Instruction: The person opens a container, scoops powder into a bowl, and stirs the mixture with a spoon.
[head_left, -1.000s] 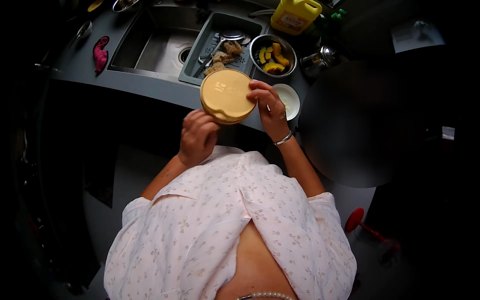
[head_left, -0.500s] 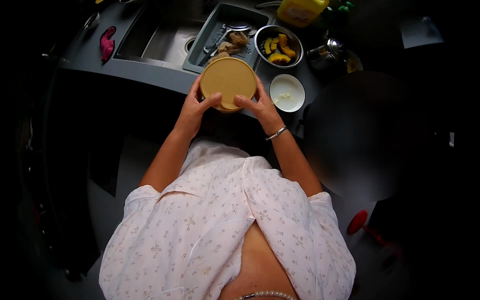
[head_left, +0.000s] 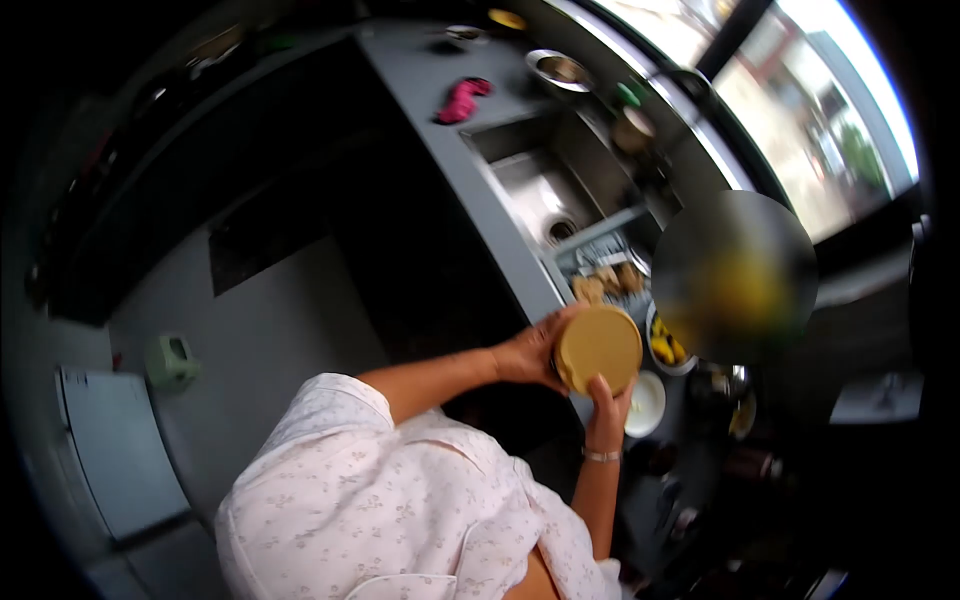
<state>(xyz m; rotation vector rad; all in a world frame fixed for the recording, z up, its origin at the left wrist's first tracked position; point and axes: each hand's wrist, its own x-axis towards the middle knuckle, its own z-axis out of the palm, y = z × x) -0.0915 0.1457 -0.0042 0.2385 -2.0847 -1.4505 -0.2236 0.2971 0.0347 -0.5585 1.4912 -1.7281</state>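
A round tan lidded container (head_left: 600, 348) is held between both hands at the counter's front edge, its flat lid facing up. My left hand (head_left: 532, 352) is closed round its left side, with some fingers hidden beneath or behind it. At its near right side my right hand (head_left: 607, 408) grips it, the thumb resting on the lid. A bracelet circles the right wrist. Just right of that hand stands a white bowl (head_left: 648, 405) with small pale pieces in it. Beyond the container, a metal bowl (head_left: 670, 362) holds yellow and dark-skinned pieces that look like cut pumpkin.
A sink (head_left: 535, 185) is set in the grey counter (head_left: 440, 135), with a grey draining tray (head_left: 567, 265) beside it holding brown lumpy items. A pink cloth-like item (head_left: 462, 101) lies farther along. On the floor stand a green stool (head_left: 172, 362) and a pale rectangular box-like surface (head_left: 120, 450).
The view has swung left and tilted, bringing in the window and floor. Both hands still hold the container; the left hand has shifted, and its thumb no longer shows on the lid.
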